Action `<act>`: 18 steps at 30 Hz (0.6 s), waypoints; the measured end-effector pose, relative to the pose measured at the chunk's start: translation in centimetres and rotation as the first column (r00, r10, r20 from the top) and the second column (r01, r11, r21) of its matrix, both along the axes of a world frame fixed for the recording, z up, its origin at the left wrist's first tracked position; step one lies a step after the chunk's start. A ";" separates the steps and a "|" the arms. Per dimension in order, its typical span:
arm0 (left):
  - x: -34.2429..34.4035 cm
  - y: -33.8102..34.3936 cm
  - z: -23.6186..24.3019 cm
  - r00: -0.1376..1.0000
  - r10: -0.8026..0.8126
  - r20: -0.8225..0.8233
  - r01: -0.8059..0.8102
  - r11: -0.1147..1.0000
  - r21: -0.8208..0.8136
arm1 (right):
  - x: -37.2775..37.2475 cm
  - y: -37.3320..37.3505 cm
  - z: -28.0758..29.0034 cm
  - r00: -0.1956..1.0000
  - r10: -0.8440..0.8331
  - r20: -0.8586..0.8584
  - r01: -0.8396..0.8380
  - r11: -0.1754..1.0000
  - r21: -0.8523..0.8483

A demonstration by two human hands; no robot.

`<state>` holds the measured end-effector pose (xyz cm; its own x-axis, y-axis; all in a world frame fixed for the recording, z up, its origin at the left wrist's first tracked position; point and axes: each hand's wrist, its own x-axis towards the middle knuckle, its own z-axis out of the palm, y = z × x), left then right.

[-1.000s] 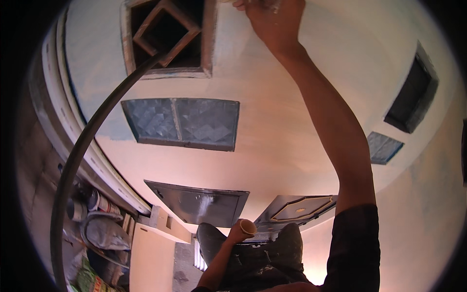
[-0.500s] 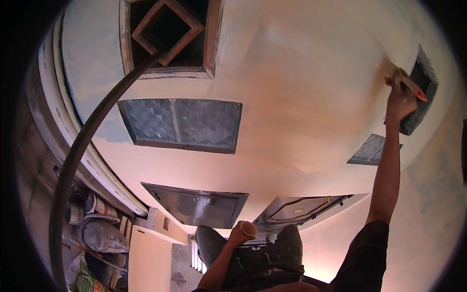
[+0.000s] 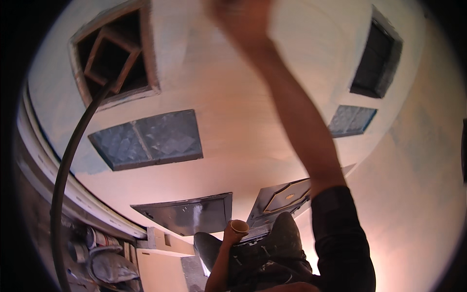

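My left hand (image 3: 231, 235) is closed round a small tan cup (image 3: 240, 226), held low in front of my legs with its mouth facing up. What the cup contains is hard to make out. High up, my right hand (image 3: 245, 22) reaches toward the pale peach and bluish wall (image 3: 228, 117). Motion smears this hand and the picture's upper edge cuts it off, so its fingers do not show clearly. The paintbrush with an orange handle end, seen in this hand earlier, is not visible now.
A dark hose (image 3: 65, 170) curves from a wooden-framed opening (image 3: 143, 53) down the left side. Set into the wall are a textured glass panel (image 3: 170, 138), a dark recess (image 3: 372, 58) and a glossy dark panel (image 3: 194, 214). Stored buckets and a grey sack (image 3: 114, 266) stand lower left.
My right arm has swung left and up, away from the dark recess at the right. The view has shifted as well. My left hand keeps holding the cup.
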<state>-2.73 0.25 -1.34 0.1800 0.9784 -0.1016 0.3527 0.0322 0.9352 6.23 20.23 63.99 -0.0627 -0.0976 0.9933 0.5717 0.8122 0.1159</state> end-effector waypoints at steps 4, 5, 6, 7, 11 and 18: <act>0.4 0.2 0.5 1.000 0.023 -0.002 -0.023 0.999 0.027 | -7.1 -1.3 0.6 0.966 0.256 -0.035 -0.243 0.947 0.210; 0.3 0.2 0.6 1.000 0.024 -0.014 -0.024 0.999 0.041 | -7.0 -0.7 0.7 0.970 0.237 -0.056 -0.217 0.947 0.237; 0.2 0.4 0.8 0.999 0.022 -0.029 -0.021 0.998 0.058 | -6.4 0.3 1.0 0.974 0.214 -0.079 -0.186 0.946 0.266; 0.4 0.4 1.0 0.999 0.014 -0.034 -0.011 0.998 0.069 | -5.7 1.5 1.1 0.978 0.185 -0.094 -0.151 0.946 0.288; -0.3 -0.3 -0.4 0.997 0.064 -0.051 -0.063 0.998 0.023 | 2.6 0.7 -0.2 0.993 0.120 -0.015 -0.114 0.969 0.220; 0.8 0.4 0.4 0.999 0.021 -0.036 -0.023 0.999 -0.046 | 29.3 -5.5 -3.4 0.854 -0.426 -0.300 0.458 0.888 0.042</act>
